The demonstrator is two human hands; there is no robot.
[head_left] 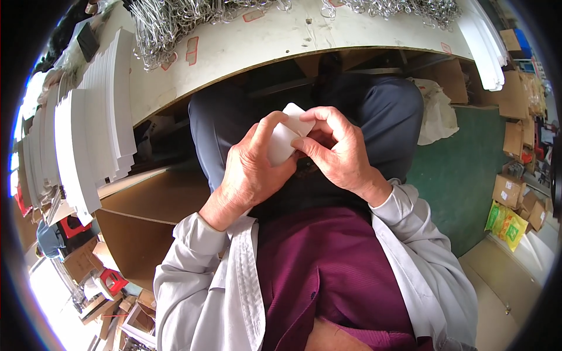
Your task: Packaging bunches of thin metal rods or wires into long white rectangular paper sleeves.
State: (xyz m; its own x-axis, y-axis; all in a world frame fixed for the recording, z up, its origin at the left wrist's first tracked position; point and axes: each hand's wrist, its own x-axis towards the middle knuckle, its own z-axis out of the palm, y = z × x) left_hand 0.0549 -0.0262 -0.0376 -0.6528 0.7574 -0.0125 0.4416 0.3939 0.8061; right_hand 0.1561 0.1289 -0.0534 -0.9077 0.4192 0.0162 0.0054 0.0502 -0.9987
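Above my lap, my left hand [252,161] is closed around a small white card-like piece [282,143] with rounded corners, gripping it along its left edge. From the other side my right hand [339,146] pinches the same piece, thumb on its face and forefinger at its upper right edge. A line or fold seems to cross the piece near the right thumb; whether it is one piece or a stack I cannot tell. The right hand's other fingers are partly hidden behind the thumb and forefinger.
A white worktable [234,52] curves past my knees, with heaps of metal wire hooks [167,26] on it. White strips [96,117] hang over its left end, more [483,47] at the right. An open cardboard box [140,234] stands left; cartons [508,190] line the right.
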